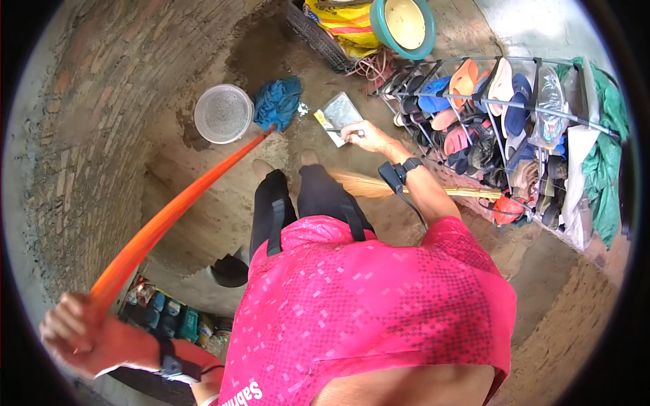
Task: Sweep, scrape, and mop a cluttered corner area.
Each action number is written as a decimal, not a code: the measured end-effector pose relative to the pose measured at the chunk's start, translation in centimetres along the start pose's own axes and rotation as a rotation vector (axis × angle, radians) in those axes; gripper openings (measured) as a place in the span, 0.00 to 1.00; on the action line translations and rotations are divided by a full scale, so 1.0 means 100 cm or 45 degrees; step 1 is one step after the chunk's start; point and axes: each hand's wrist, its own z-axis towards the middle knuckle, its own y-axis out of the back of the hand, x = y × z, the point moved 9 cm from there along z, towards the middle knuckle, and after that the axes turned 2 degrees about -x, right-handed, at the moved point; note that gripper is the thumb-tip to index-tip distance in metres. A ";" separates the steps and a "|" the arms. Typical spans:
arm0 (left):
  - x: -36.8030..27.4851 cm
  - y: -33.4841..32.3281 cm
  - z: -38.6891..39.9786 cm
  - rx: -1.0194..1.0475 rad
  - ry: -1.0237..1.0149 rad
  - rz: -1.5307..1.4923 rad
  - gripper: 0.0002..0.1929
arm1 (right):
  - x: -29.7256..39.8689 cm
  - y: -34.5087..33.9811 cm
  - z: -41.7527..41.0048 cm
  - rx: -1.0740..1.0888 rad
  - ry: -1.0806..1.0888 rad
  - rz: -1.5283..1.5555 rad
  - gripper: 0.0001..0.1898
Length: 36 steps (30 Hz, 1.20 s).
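Note:
My left hand (76, 330) is closed around the upper end of a long orange mop handle (177, 205). The handle runs down to a bunched blue cloth mop head (277, 104) on the floor. Touching or close beside the cloth is a clear plastic bucket (223, 114) holding cloudy grey liquid. My right hand (369, 136) grips the short dark handle of a flat, pale dustpan-like scoop (341, 114), tilted low over the floor; whether it touches is unclear. White bits (303, 109) lie between mop head and scoop. Beneath my right forearm lies a straw broom (363, 185).
A metal rack (548, 109) packed with shoes and sandals stands to my right. Ahead are a dark woven basket (317, 38) with a yellow sack and a teal basin (430, 30). A brick wall (96, 116) rises on the left. A black object (229, 270) lies beside my leg.

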 end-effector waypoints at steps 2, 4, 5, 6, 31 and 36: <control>0.022 -0.014 -0.028 -0.154 0.028 0.055 0.18 | -0.040 0.014 -0.005 -0.048 -0.150 0.040 0.12; 0.022 -0.025 -0.043 -0.109 0.040 0.031 0.18 | -0.064 0.037 -0.010 -0.158 -0.277 0.079 0.11; 0.022 -0.033 -0.051 -0.068 0.055 0.001 0.18 | -0.073 0.045 -0.011 -0.154 -0.269 0.084 0.11; 0.017 -0.037 -0.059 -0.109 0.031 0.066 0.18 | -0.087 0.056 -0.007 -0.228 -0.276 0.122 0.10; -0.048 0.089 -0.201 -0.819 0.051 0.543 0.20 | -0.084 -0.138 0.047 0.215 -0.675 0.822 0.16; -0.042 0.089 -0.165 -0.706 -0.166 0.291 0.19 | 0.040 -0.125 0.041 0.408 -0.235 0.053 0.12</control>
